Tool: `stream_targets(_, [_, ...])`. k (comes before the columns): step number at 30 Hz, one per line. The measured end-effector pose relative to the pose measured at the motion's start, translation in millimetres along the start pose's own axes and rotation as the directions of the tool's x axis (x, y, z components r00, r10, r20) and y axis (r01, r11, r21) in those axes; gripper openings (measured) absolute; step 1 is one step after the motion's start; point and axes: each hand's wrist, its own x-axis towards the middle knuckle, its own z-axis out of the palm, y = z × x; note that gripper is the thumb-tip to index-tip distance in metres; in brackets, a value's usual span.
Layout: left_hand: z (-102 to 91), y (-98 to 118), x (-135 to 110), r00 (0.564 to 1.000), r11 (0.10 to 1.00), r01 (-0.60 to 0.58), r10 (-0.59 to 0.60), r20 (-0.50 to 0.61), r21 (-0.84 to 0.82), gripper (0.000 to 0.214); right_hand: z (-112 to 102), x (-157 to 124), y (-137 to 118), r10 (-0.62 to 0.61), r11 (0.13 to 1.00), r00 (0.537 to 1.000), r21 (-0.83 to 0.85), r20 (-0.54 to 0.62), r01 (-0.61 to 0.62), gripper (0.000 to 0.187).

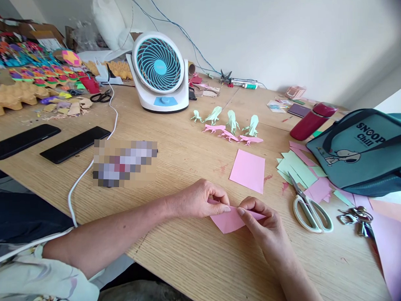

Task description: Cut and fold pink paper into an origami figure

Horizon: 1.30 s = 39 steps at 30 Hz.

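Note:
A folded pink paper (229,220) lies on the wooden table (190,260) near the front edge. My left hand (199,198) pinches its upper left edge with thumb and fingers closed. My right hand (262,220) pinches the same top edge from the right, fingertips almost meeting the left thumb. A flat pink square sheet (248,170) lies just beyond the hands.
White-handled scissors (308,207) and a pile of green and pink paper scraps (301,171) lie at the right, by a teal Snoopy bag (365,152) and keys (354,216). Folded green and pink paper figures (230,125), a small fan (159,72), two phones (74,144) and a white cable (88,168) sit farther back.

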Motion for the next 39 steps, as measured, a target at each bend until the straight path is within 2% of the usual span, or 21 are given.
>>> stream_targets(6, [-0.9,0.8,0.6,0.997,0.997,-0.071,0.071,0.021,-0.005,0.017,0.1,1.2,-0.9,-0.014,0.999,1.0,-0.029,-0.004,0.014,0.027])
stream_targets(10, [1.4,-1.1,0.7,0.994,0.995,-0.103,0.103,0.029,0.005,0.017,-5.5,0.5,0.0,-0.056,0.997,0.997,-0.046,0.058,0.058,0.025])
stream_targets(14, [3.4,-3.3,0.3,0.996,0.996,-0.09,0.09,0.025,0.012,0.014,-12.1,-1.2,-0.6,-0.094,0.986,0.987,-0.126,0.129,0.11,0.022])
stream_targets(17, [3.1,-2.9,-0.3,0.997,0.998,-0.069,0.07,0.041,-0.011,0.016,-12.4,-2.4,-3.7,-0.073,0.982,0.985,-0.163,0.154,0.098,0.019])
stream_targets(24, [5.0,-0.3,-1.6,0.996,0.998,-0.014,0.019,0.088,-0.06,0.007,-6.8,-2.9,-4.3,-0.047,0.969,0.983,-0.232,0.175,0.087,0.021])
stream_targets(39, [10.6,-5.3,-0.9,0.995,0.998,-0.042,0.045,0.085,-0.036,0.007,-2.2,-3.5,3.0,-0.019,0.964,0.985,-0.258,0.173,0.064,0.017])
